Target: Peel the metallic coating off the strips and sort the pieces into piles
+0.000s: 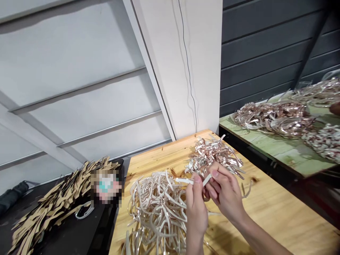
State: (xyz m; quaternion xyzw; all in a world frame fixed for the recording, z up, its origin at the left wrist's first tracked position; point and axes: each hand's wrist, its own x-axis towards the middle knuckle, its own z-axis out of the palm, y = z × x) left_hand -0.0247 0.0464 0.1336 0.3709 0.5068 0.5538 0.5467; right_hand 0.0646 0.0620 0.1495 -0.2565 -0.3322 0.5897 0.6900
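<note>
Head view: above a wooden table (281,205), the left hand (197,203) and right hand (225,187), thumbs pressed to fingers, pinch a pale strip (207,179), work seemingly partway, a tangled heap of long strips (159,207) apparently unworked beside them, a coppery bunch (212,152) beyond.

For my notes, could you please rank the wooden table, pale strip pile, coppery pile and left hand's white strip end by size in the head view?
1. Wooden table
2. Pale strip pile
3. Coppery pile
4. White strip end in left hand
</note>
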